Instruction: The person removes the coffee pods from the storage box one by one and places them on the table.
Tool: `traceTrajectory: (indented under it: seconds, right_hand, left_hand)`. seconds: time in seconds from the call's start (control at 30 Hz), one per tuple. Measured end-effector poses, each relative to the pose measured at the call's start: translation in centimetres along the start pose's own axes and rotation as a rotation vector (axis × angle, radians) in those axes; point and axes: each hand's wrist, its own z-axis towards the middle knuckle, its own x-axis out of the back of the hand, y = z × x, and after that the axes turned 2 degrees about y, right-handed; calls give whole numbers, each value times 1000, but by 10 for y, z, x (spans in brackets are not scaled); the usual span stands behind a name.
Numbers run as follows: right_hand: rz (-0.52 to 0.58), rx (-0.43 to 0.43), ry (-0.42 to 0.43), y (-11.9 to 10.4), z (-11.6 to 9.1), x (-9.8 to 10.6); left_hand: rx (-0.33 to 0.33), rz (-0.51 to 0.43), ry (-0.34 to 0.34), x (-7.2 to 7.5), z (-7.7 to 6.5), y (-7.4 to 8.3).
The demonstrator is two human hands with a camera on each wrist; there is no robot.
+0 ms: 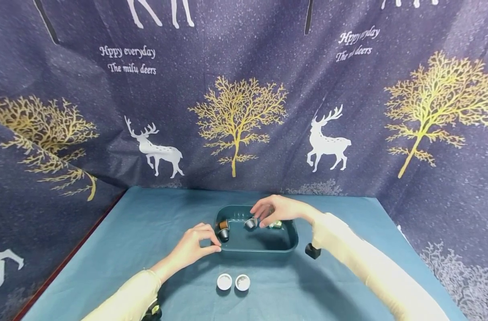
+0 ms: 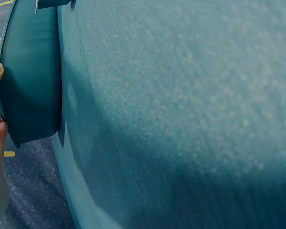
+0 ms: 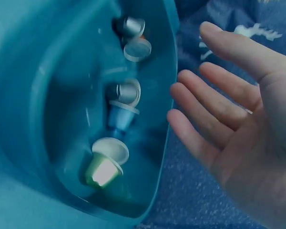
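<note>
Nearest you, two small white-topped cups stand side by side on the table, on the near-edge side of the tray. They look light, so a low sleeve or a tray sliding toward you could knock them over.

Farther in, your left grip pinches the rim of the teal tray near its near left corner. If that pinch pulls or presses down, the tray may tilt or skid, rolling what lies inside. It sits about midway between the table's left and right edges, nearer the far edge. A black wrist block hangs beside the right wall and could catch it if your arm swings left.

Inside, a dark capsule and a brown capsule lie together by the left wall, a silver capsule beside a blue capsule toward the far wall, and a green capsule at the right end. Crowded like this, lifting one could drag its neighbour.

Your right grip is empty, fingers loosely spread, and blocks part of your view; you might misjudge a pick. A capsule flicked past the far wall could roll toward the table's far edge.
</note>
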Motion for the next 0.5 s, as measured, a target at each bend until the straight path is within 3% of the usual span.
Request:
traceTrajectory:
  seconds: [0.5]
  right_hand:
    - [-4,-188,-72,27,35,12]
  left_hand:
    - [-3,-2,-5,0,0,0]
